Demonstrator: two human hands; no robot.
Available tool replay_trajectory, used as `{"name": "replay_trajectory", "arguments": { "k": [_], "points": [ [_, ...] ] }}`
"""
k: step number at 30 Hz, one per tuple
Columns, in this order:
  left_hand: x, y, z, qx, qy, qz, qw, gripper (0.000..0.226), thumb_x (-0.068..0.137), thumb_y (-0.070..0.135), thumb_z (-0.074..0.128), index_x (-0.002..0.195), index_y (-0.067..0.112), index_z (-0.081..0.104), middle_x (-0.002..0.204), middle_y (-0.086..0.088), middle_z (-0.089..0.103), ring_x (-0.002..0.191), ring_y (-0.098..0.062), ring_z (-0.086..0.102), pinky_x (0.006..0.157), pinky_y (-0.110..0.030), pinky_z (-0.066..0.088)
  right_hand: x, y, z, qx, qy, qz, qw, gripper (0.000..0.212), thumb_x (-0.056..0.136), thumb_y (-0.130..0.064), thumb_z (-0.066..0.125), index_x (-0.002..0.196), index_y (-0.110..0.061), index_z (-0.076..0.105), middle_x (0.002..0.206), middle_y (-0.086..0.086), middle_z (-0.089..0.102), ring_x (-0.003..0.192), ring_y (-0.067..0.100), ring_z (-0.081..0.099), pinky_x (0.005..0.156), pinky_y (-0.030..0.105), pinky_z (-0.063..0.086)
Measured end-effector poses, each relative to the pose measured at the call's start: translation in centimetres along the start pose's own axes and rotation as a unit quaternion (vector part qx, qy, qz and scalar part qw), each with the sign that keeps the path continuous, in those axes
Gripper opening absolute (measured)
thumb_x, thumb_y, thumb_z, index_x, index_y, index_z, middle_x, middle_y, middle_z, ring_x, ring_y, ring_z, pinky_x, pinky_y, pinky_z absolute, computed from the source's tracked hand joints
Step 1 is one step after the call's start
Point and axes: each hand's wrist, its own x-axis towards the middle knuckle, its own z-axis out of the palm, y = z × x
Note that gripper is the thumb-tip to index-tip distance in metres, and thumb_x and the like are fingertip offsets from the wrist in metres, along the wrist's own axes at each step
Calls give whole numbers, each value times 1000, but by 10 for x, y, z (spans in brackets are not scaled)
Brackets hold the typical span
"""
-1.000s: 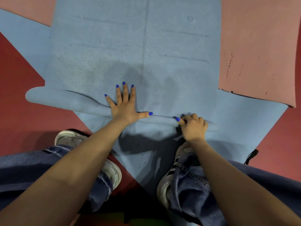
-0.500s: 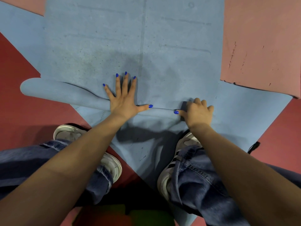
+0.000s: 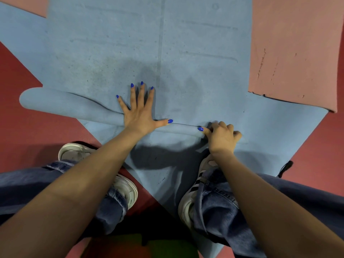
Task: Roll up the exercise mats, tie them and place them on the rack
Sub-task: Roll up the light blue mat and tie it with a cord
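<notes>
A blue exercise mat lies flat ahead of me, its near end wound into a thin, uneven roll that is thicker at the left and sticks out past the mat's edge. My left hand presses flat on the roll near its middle, fingers spread. My right hand curls its fingers round the right part of the roll. A second blue mat lies crosswise underneath. A pink mat lies at the right, overlapping it.
The floor is red on both sides. My two feet in white shoes and jeans stand just behind the roll, one on the lower blue mat. A black strap end lies on the floor at the right.
Both hands and the roll shifted slightly forward over the mat. The right hand moved a little right along the roll and tightened its curl.
</notes>
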Motion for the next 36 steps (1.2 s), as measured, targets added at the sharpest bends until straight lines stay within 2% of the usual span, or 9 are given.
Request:
{"name": "replay_trajectory", "arguments": {
  "k": [8, 11, 13, 15, 17, 20, 27, 33, 36],
  "points": [
    [1, -3, 2, 8, 28, 37, 999, 120, 61, 90, 39, 154, 23, 0, 161, -2, -9, 146, -27, -17, 109, -68, -10, 16, 17, 10, 235, 19, -44, 971, 47, 76, -58, 61, 77, -13, 48, 81, 9, 54, 83, 32, 52, 79, 40, 38],
    [4, -8, 11, 2, 90, 65, 994, 111, 63, 86, 44, 150, 21, 25, 158, -6, 17, 147, -26, 4, 111, -59, -10, 19, 18, 11, 246, 59, -62, 966, 50, 72, -53, 71, 74, -9, 47, 81, 9, 44, 81, 31, 47, 77, 39, 38],
    [6, -14, 18, 24, 198, 140, 970, 76, 71, 76, 49, 120, 18, 60, 131, -10, 52, 125, -28, 42, 108, -48, 15, 20, 19, 12, 217, 78, -74, 970, 64, 71, -69, 56, 72, -5, 52, 85, 13, 47, 85, 33, 47, 78, 37, 37],
    [5, -18, 24, 76, 285, 223, 929, 47, 83, 60, 46, 84, 17, 65, 94, -7, 61, 83, -29, 57, 81, -37, 28, 18, 20, 17, 205, 108, -79, 970, 82, 69, -82, 38, 82, -4, 59, 99, 19, 52, 93, 37, 49, 82, 38, 35],
    [7, -20, 25, 69, 316, 296, 899, 31, 90, 47, 48, 78, 18, 55, 76, -6, 57, 65, -28, 53, 67, -34, 26, 16, 18, 17, 189, 108, -68, 974, 89, 68, -81, 38, 117, -10, 60, 133, 23, 43, 123, 41, 40, 100, 50, 28],
    [12, -21, 27, 37, 327, 350, 877, 22, 92, 39, 51, 81, 19, 48, 72, -5, 56, 64, -28, 53, 63, -33, 30, 26, 20, 8, 118, 29, -31, 992, 100, 69, -76, 52, 151, -30, 18, 159, 15, -4, 146, 29, -6, 108, 64, -3],
    [11, -29, 28, 59, 334, 391, 856, 34, 89, 55, 51, 90, 22, 43, 92, 0, 36, 72, -23, 44, 64, -34, 34, 48, 11, 8, -24, 12, -65, 998, 88, 79, -77, 21, 151, -33, -7, 159, 9, -12, 146, 25, -12, 110, 66, -6],
    [10, -47, 22, 122, 329, 396, 848, 27, 94, 43, 49, 85, 18, 42, 81, -6, 52, 65, -26, 49, 64, -35, 30, 48, 16, 11, -17, 24, -78, 997, 84, 80, -76, 15, 150, -36, -6, 159, 8, -12, 146, 25, -11, 110, 65, -6],
    [0, -73, 16, 197, 343, 272, 877, 22, 94, 29, 51, 79, 14, 45, 75, -10, 54, 67, -27, 42, 63, -38, 26, 47, 15, 11, -17, 20, -80, 996, 82, 81, -76, 15, 150, -37, -6, 159, 7, -11, 146, 24, -11, 110, 64, -6]
  ]
}}
